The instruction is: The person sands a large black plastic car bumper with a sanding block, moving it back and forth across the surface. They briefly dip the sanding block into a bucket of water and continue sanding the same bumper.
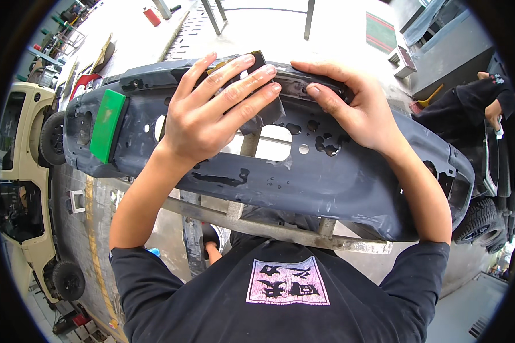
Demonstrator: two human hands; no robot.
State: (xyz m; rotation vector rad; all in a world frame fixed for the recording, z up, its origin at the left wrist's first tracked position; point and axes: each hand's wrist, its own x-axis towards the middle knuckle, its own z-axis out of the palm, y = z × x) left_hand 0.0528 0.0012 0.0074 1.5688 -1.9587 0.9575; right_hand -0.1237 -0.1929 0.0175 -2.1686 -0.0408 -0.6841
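A long dark grey car bumper (332, 186) lies across in front of me, wet in patches and with several cut-out holes. My left hand (209, 111) is over its far edge, fingers spread and pressed on a dark sheet that looks like sandpaper (272, 110); its thumb is hidden. My right hand (357, 106) grips the far edge to the right of the sheet, with index finger on top and thumb on the near side. A green sanding block (107, 127) rests on the bumper's left end, apart from both hands.
A metal stand (280, 231) supports the bumper close to my body. To the left is a beige off-road vehicle (31, 137); to the right, a person in dark clothes (469, 106) works by a dark vehicle (478, 226). A red can (152, 16) stands on the floor beyond.
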